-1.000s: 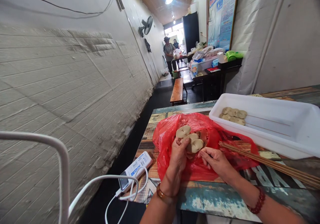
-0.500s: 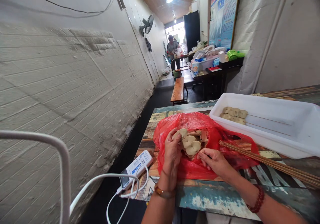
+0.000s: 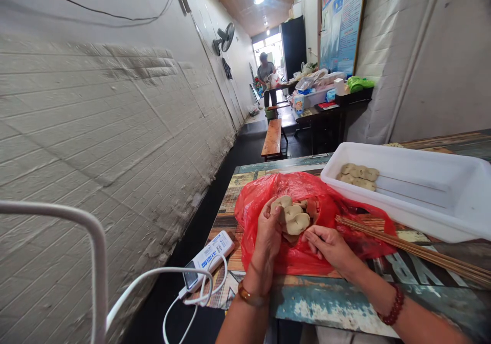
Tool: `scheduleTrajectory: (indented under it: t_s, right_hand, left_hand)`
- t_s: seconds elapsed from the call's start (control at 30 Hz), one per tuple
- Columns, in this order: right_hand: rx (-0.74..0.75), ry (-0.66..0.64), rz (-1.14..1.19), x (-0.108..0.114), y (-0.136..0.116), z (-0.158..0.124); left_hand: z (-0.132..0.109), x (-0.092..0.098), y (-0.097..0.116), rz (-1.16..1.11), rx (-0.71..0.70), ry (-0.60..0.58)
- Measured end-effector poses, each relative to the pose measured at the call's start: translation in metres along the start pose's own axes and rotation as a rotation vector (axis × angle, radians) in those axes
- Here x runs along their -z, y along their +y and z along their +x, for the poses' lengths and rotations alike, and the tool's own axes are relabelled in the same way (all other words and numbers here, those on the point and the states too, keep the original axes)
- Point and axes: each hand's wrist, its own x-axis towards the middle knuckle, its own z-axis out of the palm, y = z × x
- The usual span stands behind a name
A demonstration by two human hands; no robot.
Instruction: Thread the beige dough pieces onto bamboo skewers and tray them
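My left hand (image 3: 269, 226) is closed on several flat, round beige slices (image 3: 297, 225), which overlap in a short slanting row over the open red plastic bag (image 3: 284, 180). More slices show inside the bag, behind the held ones. Close to the row's lower end, my right hand (image 3: 326, 244) is pinched, thumb against fingers; whatever lies between them is hidden. Thin wooden skewers (image 3: 406, 244) lie in a bundle just right of that hand, partly on the bag. Inside the white plastic tray (image 3: 406, 157), similar slices (image 3: 358, 175) sit threaded on two skewers.
A white power bank (image 3: 210, 257) with a looped white cable (image 3: 153, 271) lies at the table's left edge. Beyond the patterned table (image 3: 307, 303) stand a wooden bench (image 3: 273, 136) and a loaded side table (image 3: 322, 113). A person (image 3: 265, 75) stands far back.
The slices in my left hand have turned slightly and sit closer together in their row, with my left fingers shifted a little. My right hand stays almost in place, still pinched.
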Motion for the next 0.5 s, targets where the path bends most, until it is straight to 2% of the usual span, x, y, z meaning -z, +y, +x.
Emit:
scheduleTrajectory:
  t_s: [0.13,0.3,0.5]
  right_hand:
    - [-0.021,0.024,0.068,0.001,-0.001,0.001]
    - [-0.022,0.018,0.098,0.0,-0.001,0.001]
    - [-0.001,0.014,0.027,0.0,0.002,0.002]
  left_hand:
    - [-0.005,-0.007,-0.003,0.039,0.1,-0.078]
    - [-0.007,-0.006,-0.013,0.097,0.166,-0.094]
    - [-0.007,-0.005,-0.01,0.155,0.134,-0.068]
